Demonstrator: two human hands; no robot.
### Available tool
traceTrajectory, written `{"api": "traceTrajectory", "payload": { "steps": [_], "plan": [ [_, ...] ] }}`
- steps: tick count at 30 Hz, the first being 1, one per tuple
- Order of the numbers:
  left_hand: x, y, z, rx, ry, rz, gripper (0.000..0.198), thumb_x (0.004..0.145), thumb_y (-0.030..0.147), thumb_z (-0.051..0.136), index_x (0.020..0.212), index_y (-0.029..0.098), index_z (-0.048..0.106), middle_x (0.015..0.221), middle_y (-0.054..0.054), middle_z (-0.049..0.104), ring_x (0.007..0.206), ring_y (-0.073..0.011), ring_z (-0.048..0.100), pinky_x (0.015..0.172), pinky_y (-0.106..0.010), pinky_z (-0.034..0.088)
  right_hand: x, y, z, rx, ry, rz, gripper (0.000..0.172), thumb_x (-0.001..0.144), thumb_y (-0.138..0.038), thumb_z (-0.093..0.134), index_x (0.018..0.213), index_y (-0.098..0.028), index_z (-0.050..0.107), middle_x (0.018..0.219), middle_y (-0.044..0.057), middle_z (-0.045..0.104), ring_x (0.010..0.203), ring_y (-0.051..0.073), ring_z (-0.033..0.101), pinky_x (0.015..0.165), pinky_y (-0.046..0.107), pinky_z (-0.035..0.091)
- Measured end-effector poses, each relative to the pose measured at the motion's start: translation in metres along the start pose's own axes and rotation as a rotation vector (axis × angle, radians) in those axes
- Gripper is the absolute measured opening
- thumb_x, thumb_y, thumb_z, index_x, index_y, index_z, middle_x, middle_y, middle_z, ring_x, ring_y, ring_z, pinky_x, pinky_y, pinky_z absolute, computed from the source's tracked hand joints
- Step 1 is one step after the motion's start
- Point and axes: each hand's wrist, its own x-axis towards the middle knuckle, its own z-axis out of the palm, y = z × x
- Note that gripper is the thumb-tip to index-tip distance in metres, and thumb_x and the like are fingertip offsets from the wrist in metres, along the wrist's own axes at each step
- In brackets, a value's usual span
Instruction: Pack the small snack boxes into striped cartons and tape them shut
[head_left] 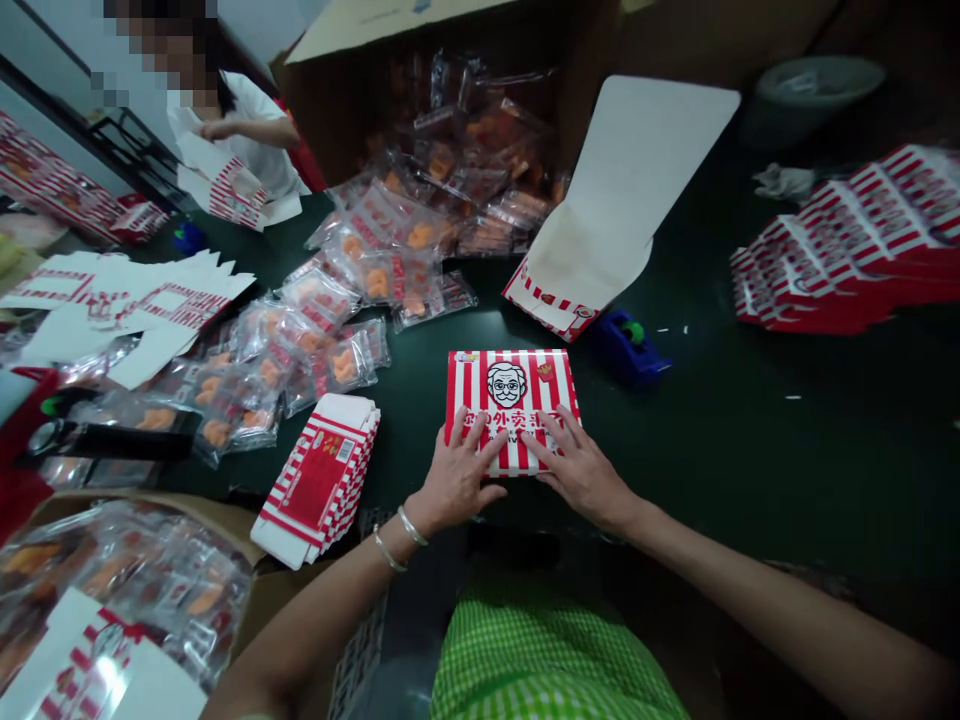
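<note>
A red-and-white striped box (514, 385) with a printed face lies closed on the dark green table, close in front of me. My left hand (465, 475) rests on its lower left part, fingers spread. On the lower right part lies my right hand (574, 465), its fingers also apart. Behind the box stands an opened striped carton (577, 250) with a tall white flap raised. A blue tape dispenser (630, 348) is beside that carton. To the left of my left hand is a stack of folded striped cartons (319, 480).
Clear packets (345, 360) spill from a large cardboard box (337, 100) behind. Flat white cartons (120, 305) lie left. Overlapping striped boxes (847, 240) stand right. A person (255, 125) handles a carton at back left. Another box (255, 590) of packets sits front left.
</note>
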Motion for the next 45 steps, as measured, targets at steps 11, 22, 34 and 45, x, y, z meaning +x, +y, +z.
{"api": "traceTrajectory", "payload": {
  "steps": [11,22,34,45],
  "plan": [
    [-0.001,-0.004,0.038,0.118,0.301,0.042,0.043,0.094,0.031,0.050,0.136,0.039,0.047,0.143,-0.007,0.050,0.139,-0.0356,0.034,0.108,-0.066,0.021,0.001,-0.003,-0.006,-0.153,0.014,0.003,0.053,0.093,-0.022,0.054,0.143,-0.032,0.042,0.148,0.014,0.042,0.137,0.040,0.033,0.100,0.062,0.038],
    [0.004,-0.007,0.026,0.213,0.266,0.035,0.042,0.095,0.031,0.049,0.137,0.035,0.047,0.142,-0.008,0.050,0.135,-0.0346,0.038,0.105,-0.060,0.029,0.014,0.015,0.001,-0.128,0.013,-0.097,0.051,0.091,-0.018,0.050,0.141,-0.027,0.045,0.144,0.015,0.045,0.138,0.037,0.032,0.095,0.053,0.049],
    [0.010,-0.017,0.004,0.188,0.163,0.084,0.046,0.097,0.023,0.044,0.142,0.034,0.041,0.146,-0.008,0.045,0.134,-0.0305,0.036,0.098,-0.046,0.042,0.016,0.010,-0.029,-0.258,-0.047,-0.131,0.055,0.089,-0.006,0.035,0.142,-0.019,0.041,0.139,0.020,0.047,0.129,0.038,0.042,0.074,0.045,0.061],
    [0.006,-0.011,0.007,0.215,0.154,0.037,0.053,0.094,0.016,0.038,0.145,0.032,0.034,0.151,-0.009,0.037,0.140,-0.0330,0.027,0.100,-0.054,0.038,0.011,0.005,-0.003,-0.294,0.229,-0.103,0.046,0.092,-0.008,0.039,0.135,-0.014,0.050,0.133,0.022,0.052,0.127,0.039,0.043,0.082,0.046,0.057]
  ]
}}
